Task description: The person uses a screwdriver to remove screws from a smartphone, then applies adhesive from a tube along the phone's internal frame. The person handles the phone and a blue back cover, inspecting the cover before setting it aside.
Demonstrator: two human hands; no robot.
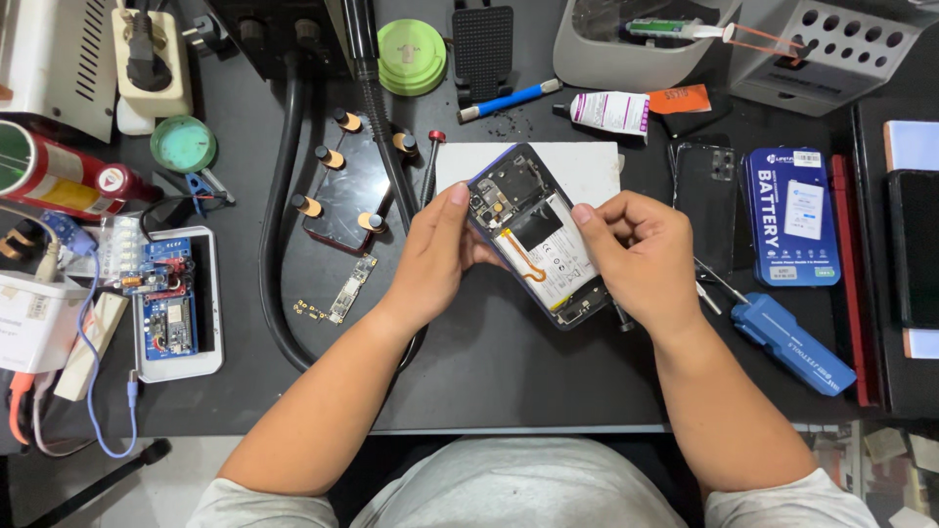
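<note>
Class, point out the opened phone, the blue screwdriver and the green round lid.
Opened phone (pixel 533 235), head view: on its exposed battery.
Blue screwdriver (pixel 792 344), head view: on its handle.
Green round lid (pixel 411 56), head view: on its top.

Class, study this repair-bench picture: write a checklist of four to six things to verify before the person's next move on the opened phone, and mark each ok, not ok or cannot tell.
1. Opened phone held by both hands, clear of the black mat: ok.
2. Left hand grips the phone's left edge, thumb at the top corner: ok.
3. Right hand fingertips rest on the white battery: ok.
4. Orange flex cable intact: cannot tell.
5. Blue screwdriver lies beside the right hand: ok.
6. Boxed blue battery pack lies to the right: ok.
</note>
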